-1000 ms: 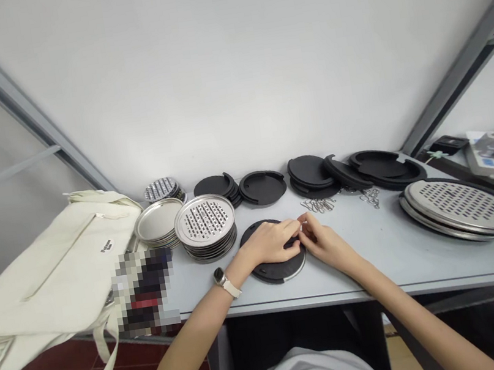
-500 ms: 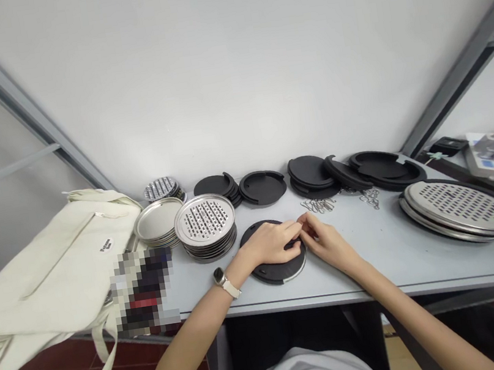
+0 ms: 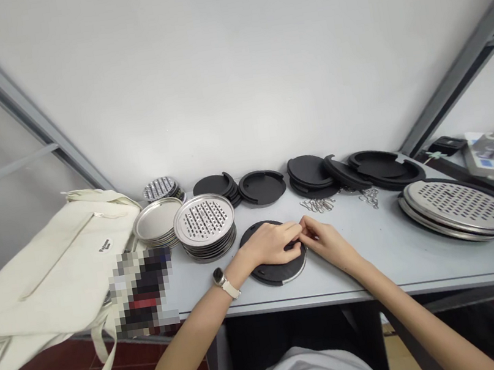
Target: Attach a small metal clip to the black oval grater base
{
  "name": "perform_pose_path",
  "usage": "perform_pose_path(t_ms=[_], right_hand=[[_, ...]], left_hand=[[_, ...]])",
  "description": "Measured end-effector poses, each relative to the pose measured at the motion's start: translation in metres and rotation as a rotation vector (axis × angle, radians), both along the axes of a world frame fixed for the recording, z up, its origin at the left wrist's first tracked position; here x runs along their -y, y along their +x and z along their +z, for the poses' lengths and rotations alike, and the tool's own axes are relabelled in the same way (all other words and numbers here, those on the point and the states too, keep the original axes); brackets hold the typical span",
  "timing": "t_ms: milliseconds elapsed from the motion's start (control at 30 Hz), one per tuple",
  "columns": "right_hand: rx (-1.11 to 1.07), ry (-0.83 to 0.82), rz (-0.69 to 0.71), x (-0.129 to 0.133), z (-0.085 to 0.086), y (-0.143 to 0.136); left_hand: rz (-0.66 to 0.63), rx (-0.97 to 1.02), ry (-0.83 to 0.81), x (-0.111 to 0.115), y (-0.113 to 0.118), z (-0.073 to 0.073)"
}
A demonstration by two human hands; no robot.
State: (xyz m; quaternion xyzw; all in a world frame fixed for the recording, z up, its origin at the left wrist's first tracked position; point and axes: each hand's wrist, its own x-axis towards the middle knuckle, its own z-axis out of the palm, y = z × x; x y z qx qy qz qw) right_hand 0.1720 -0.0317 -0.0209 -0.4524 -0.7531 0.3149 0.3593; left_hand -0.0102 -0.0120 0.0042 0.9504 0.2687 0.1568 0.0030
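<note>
A round black plastic holder (image 3: 272, 273) lies on the table in front of me, with a strip of silvery metal rim showing at its lower right. Across its top rests my left hand (image 3: 275, 242), fingers bent over the right side and gripping it. At that same right edge my right hand (image 3: 323, 240) pinches with thumb and forefinger, close against the left fingertips. Whatever sits in the pinch is hidden. Just beyond the hands is a small heap of metal hooks (image 3: 319, 204), with more metal hooks (image 3: 369, 196) to the right.
Perforated metal grater discs (image 3: 204, 219) are stacked to the left, beside plain metal discs (image 3: 159, 218). Black holders (image 3: 262, 187) line the wall. A large holder with grater plates (image 3: 459, 209) stands right. A cream bag (image 3: 55, 269) covers the table's left end.
Both hands stay at the holder's right edge, with barely any shift of the fingers. Nothing else on the table has visibly moved.
</note>
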Motion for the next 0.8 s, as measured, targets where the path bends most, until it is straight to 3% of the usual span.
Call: perform_pose_path(t_ms=[800], right_hand=[[0.014, 0.013, -0.023, 0.0009, -0.0003, -0.0019]], left_hand=[[0.011, 0.005, 0.01, 0.0002, -0.0005, 0.0019]])
